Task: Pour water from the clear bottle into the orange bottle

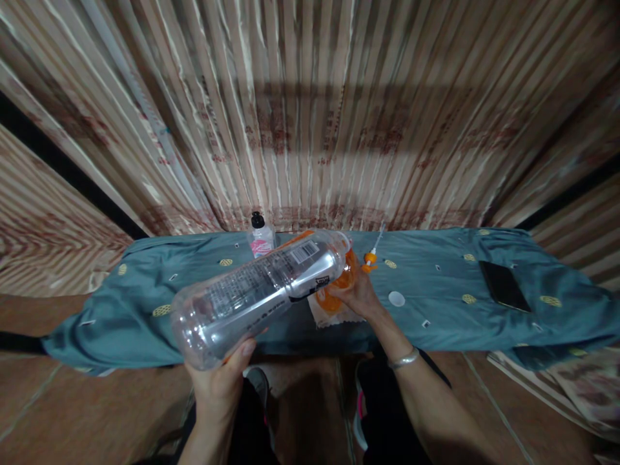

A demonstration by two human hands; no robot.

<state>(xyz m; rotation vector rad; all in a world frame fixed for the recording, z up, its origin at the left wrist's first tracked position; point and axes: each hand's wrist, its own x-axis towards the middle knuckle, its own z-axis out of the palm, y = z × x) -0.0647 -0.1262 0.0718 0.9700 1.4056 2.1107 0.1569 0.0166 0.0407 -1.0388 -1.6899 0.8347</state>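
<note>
Okay, both my hands are busy, held apart. Left hand (217,378) grips the base end of a large clear plastic bottle (264,290), tilted, with its neck pointing at my right hand (361,294). Right hand is closed around an orange bottle (330,301), right at that neck; can't tell if the two bottles touch. Paper (334,319) lies below the orange bottle. Orange pump head (370,258) with its tube lies just beyond my right hand, white disc (396,298) just right of it. Black-capped bottle (262,245) stands beyond my left hand, behind the clear one. Dark phone (505,285) sits well right of both hands on the teal cloth (445,310).
</note>
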